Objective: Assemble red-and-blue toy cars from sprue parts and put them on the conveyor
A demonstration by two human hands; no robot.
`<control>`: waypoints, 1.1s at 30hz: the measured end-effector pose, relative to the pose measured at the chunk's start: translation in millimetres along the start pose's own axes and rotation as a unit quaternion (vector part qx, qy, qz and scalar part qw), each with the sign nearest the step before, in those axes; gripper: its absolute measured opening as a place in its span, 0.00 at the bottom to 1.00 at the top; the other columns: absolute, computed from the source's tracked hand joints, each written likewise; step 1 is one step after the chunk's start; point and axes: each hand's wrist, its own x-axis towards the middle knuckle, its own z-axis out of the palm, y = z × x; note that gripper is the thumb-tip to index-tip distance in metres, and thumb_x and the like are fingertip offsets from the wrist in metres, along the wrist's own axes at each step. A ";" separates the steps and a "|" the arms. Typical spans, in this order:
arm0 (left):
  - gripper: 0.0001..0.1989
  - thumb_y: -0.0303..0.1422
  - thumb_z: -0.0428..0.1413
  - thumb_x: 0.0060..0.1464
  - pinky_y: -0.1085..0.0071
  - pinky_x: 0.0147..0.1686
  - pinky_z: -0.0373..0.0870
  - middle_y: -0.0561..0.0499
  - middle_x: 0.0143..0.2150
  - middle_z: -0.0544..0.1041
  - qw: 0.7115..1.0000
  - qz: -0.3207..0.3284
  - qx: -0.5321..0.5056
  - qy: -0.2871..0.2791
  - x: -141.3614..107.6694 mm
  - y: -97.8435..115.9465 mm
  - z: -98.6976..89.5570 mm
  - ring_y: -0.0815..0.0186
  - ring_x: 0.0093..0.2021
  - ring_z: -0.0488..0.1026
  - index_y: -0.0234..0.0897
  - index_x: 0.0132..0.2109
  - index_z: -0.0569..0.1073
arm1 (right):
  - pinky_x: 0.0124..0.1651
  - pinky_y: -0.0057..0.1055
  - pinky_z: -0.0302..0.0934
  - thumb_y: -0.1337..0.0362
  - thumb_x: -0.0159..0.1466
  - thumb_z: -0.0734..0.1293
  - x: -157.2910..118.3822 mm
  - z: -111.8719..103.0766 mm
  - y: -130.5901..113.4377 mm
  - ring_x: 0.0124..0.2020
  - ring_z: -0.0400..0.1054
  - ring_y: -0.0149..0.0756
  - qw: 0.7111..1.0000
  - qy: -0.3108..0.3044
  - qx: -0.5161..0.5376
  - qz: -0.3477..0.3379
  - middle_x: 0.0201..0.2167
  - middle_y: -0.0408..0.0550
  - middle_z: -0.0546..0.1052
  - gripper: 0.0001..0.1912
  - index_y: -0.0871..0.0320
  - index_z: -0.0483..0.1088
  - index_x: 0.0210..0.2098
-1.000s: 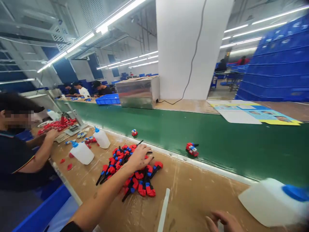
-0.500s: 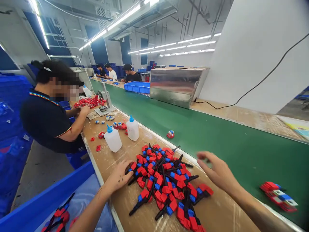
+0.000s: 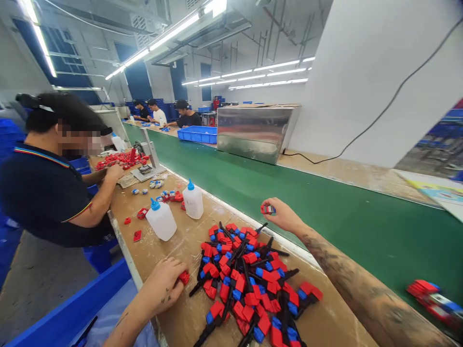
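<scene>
My left hand (image 3: 162, 284) is closed on a red plastic part (image 3: 184, 277), pinched between thumb and fingers at the near-left side of the pile; most of that part is hidden. Out over the green belt, my right hand (image 3: 284, 215) grips a small red, white and blue plastic piece (image 3: 268, 209) with its fingertips. Between my arms lies a heap of red and blue plastic parts with black rods (image 3: 249, 284) on the brown worktable (image 3: 188, 327).
Two white glue bottles (image 3: 161, 222) with blue caps stand beyond the heap. A co-worker (image 3: 47, 188) sits at the left. The green belt (image 3: 347, 217) runs along the table, carrying a red, white and blue piece (image 3: 432, 301). A blue bin (image 3: 90, 303) is at the lower left.
My right hand has moved left and away over the belt and taken hold of the small piece there. My left hand has drawn back from the heap with a red part.
</scene>
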 end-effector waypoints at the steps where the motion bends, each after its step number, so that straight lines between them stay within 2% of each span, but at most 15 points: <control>1: 0.13 0.24 0.50 0.49 0.59 0.48 0.64 0.48 0.44 0.77 1.000 0.013 0.019 0.017 -2.1 -4.2 4.6 0.56 0.46 0.71 0.44 0.37 0.75 | 0.47 0.35 0.64 0.68 0.60 0.65 -24.5 -12.1 -3.8 0.41 0.70 0.40 1.000 0.013 0.013 0.003 0.42 0.50 0.75 0.13 0.57 0.67 0.45; 5: 0.17 0.26 0.50 0.50 0.48 0.59 0.58 0.49 0.60 0.71 0.994 0.010 0.034 0.100 -3.6 -19.1 31.2 0.47 0.62 0.62 0.49 0.36 0.80 | 0.40 0.32 0.66 0.61 0.62 0.68 -142.9 -57.8 -29.3 0.36 0.71 0.38 0.993 0.037 0.115 0.013 0.38 0.45 0.77 0.13 0.55 0.65 0.44; 8: 0.18 0.32 0.47 0.55 0.54 0.60 0.62 0.45 0.63 0.68 0.992 -0.014 -0.025 0.120 -2.9 -20.2 42.5 0.51 0.62 0.65 0.45 0.48 0.78 | 0.38 0.33 0.65 0.57 0.61 0.71 -229.3 -74.0 -45.8 0.33 0.69 0.38 0.976 0.067 0.203 0.043 0.34 0.44 0.76 0.13 0.54 0.68 0.41; 10: 0.20 0.39 0.45 0.58 0.56 0.58 0.64 0.40 0.58 0.72 0.987 -0.079 -0.040 0.137 -1.7 -14.9 41.5 0.52 0.57 0.69 0.39 0.53 0.74 | 0.39 0.35 0.65 0.54 0.62 0.70 -279.8 -71.3 -49.3 0.34 0.69 0.39 0.951 0.122 0.267 0.101 0.34 0.45 0.75 0.14 0.54 0.70 0.43; 12: 0.19 0.43 0.46 0.57 0.55 0.51 0.68 0.39 0.45 0.78 0.982 -0.143 -0.022 0.118 1.7 -6.5 35.9 0.49 0.49 0.74 0.37 0.45 0.75 | 0.36 0.35 0.65 0.52 0.62 0.70 -325.0 -58.7 -48.0 0.33 0.69 0.39 0.884 0.191 0.388 0.179 0.34 0.45 0.74 0.18 0.54 0.70 0.47; 14: 0.14 0.43 0.50 0.52 0.57 0.43 0.69 0.43 0.31 0.76 0.981 -0.176 -0.015 0.083 7.4 2.3 28.7 0.49 0.40 0.75 0.39 0.31 0.72 | 0.29 0.33 0.63 0.49 0.63 0.68 -364.6 -41.7 -45.1 0.30 0.68 0.38 0.774 0.240 0.534 0.242 0.34 0.46 0.73 0.21 0.53 0.69 0.50; 16: 0.11 0.41 0.52 0.47 0.61 0.36 0.68 0.46 0.24 0.72 0.979 -0.192 -0.028 0.065 13.7 9.3 21.0 0.51 0.34 0.73 0.41 0.24 0.66 | 0.24 0.31 0.58 0.46 0.64 0.65 -397.3 -27.1 -43.2 0.27 0.67 0.37 0.670 0.262 0.644 0.261 0.36 0.48 0.73 0.22 0.53 0.70 0.51; 18: 0.10 0.42 0.52 0.45 0.66 0.29 0.65 0.50 0.21 0.70 0.976 -0.204 -0.034 0.063 18.2 15.8 12.1 0.56 0.28 0.71 0.41 0.25 0.65 | 0.24 0.31 0.57 0.47 0.65 0.63 -421.0 -19.5 -42.0 0.28 0.67 0.37 0.613 0.272 0.696 0.256 0.37 0.50 0.74 0.22 0.54 0.71 0.50; 20: 0.13 0.45 0.50 0.46 0.70 0.20 0.60 0.52 0.21 0.71 0.970 -0.217 -0.074 0.084 18.7 26.1 1.3 0.64 0.19 0.65 0.40 0.30 0.65 | 0.26 0.31 0.59 0.51 0.64 0.66 -435.1 -19.1 -40.2 0.29 0.67 0.37 0.600 0.281 0.706 0.251 0.38 0.51 0.75 0.20 0.56 0.72 0.50; 23: 0.22 0.48 0.58 0.42 0.77 0.14 0.48 0.54 0.28 0.76 0.916 -0.209 -0.315 0.132 10.2 58.8 -13.9 0.75 0.14 0.52 0.38 0.40 0.68 | 0.28 0.31 0.60 0.56 0.61 0.70 -441.6 -25.1 -34.4 0.31 0.68 0.36 0.598 0.299 0.703 0.242 0.41 0.52 0.77 0.20 0.57 0.71 0.50; 25: 0.27 0.45 0.66 0.35 0.79 0.15 0.53 0.53 0.32 0.78 0.847 -0.187 -0.487 0.106 -1.9 93.4 -16.9 0.75 0.17 0.58 0.37 0.43 0.71 | 0.29 0.31 0.61 0.56 0.60 0.70 -441.2 -28.0 -29.8 0.31 0.68 0.36 0.594 0.314 0.703 0.233 0.41 0.52 0.77 0.20 0.57 0.71 0.50; 28: 0.25 0.44 0.68 0.38 0.75 0.23 0.69 0.47 0.37 0.80 0.784 -0.159 -0.601 0.008 -24.7 152.1 -6.0 0.66 0.28 0.71 0.37 0.44 0.76 | 0.28 0.30 0.61 0.55 0.60 0.70 -440.2 -26.7 -25.2 0.29 0.68 0.35 0.609 0.332 0.681 0.235 0.39 0.51 0.78 0.19 0.58 0.72 0.47; 30: 0.21 0.42 0.68 0.42 0.73 0.26 0.73 0.47 0.44 0.80 0.770 -0.102 -0.628 -0.048 -37.4 187.6 6.7 0.64 0.32 0.75 0.40 0.44 0.78 | 0.28 0.30 0.61 0.55 0.59 0.71 -440.9 -23.5 -23.5 0.29 0.67 0.34 0.630 0.344 0.654 0.238 0.37 0.50 0.78 0.18 0.58 0.73 0.45; 31: 0.19 0.41 0.68 0.44 0.72 0.29 0.75 0.47 0.47 0.78 0.777 -0.052 -0.622 -0.077 -41.6 203.5 12.9 0.62 0.34 0.77 0.43 0.44 0.79 | 0.28 0.29 0.61 0.55 0.59 0.71 -441.6 -21.7 -22.6 0.28 0.67 0.33 0.637 0.350 0.644 0.238 0.37 0.50 0.78 0.18 0.58 0.74 0.45; 33: 0.16 0.36 0.67 0.49 0.66 0.38 0.78 0.47 0.51 0.76 0.826 0.097 -0.538 -0.135 -44.7 231.9 23.2 0.58 0.42 0.78 0.47 0.46 0.79 | 0.28 0.29 0.61 0.55 0.60 0.71 -443.1 -18.3 -20.2 0.29 0.66 0.32 0.643 0.358 0.635 0.236 0.37 0.48 0.78 0.18 0.57 0.73 0.45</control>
